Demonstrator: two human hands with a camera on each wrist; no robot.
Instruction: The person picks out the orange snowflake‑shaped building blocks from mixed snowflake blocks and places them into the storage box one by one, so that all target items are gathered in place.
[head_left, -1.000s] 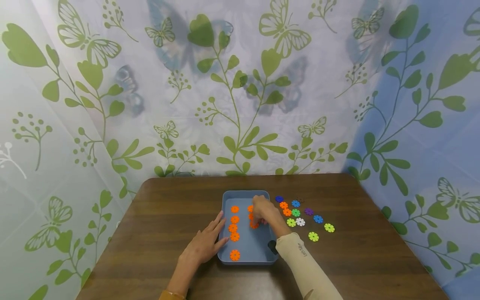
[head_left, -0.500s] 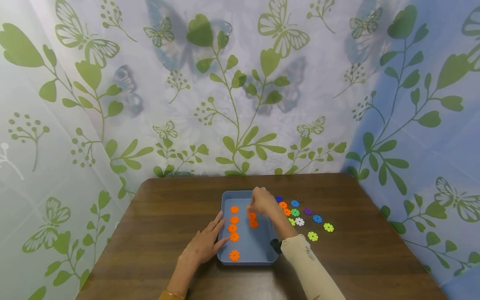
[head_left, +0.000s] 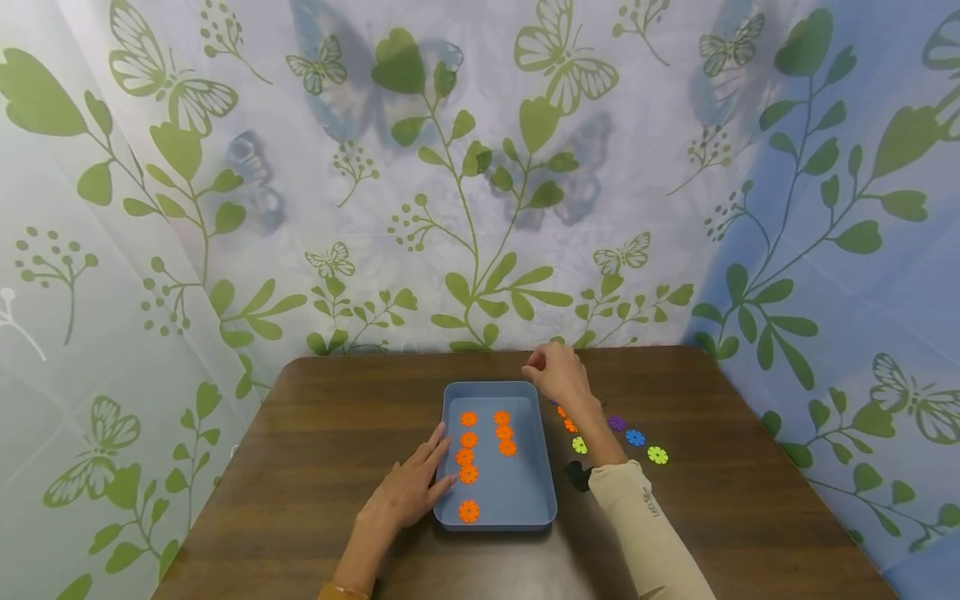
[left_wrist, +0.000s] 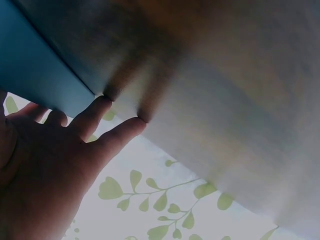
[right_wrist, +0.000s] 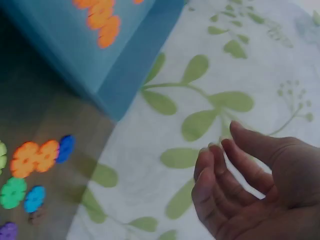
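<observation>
A blue-grey tray (head_left: 517, 496) lies on the table with flower-shaped orange plastic discs in it. Several of these orange discs (head_left: 468, 439) form a column on its left side, and three more orange discs (head_left: 505, 432) make a shorter column farther right. My left hand (head_left: 403, 492) rests at the tray's left wall, fingers spread and straight, the thumb over the rim. Past the tray's back right corner, my right hand (head_left: 562, 375) is raised above the table. Its fingers are loosely curled, and nothing shows between them in the right wrist view.
Right of the tray lie loose discs: two orange discs (right_wrist: 36, 158), a green disc (right_wrist: 13, 192), a purple disc (head_left: 617, 423), a blue disc (head_left: 635, 437) and yellow-green discs (head_left: 657, 455). My right forearm hides some in the head view. A patterned curtain (head_left: 480, 208) stands behind the table.
My right hand has lifted from the orange discs in the tray and moved back and right, out past the rim. The shorter column is now fully visible. My left hand stays put.
</observation>
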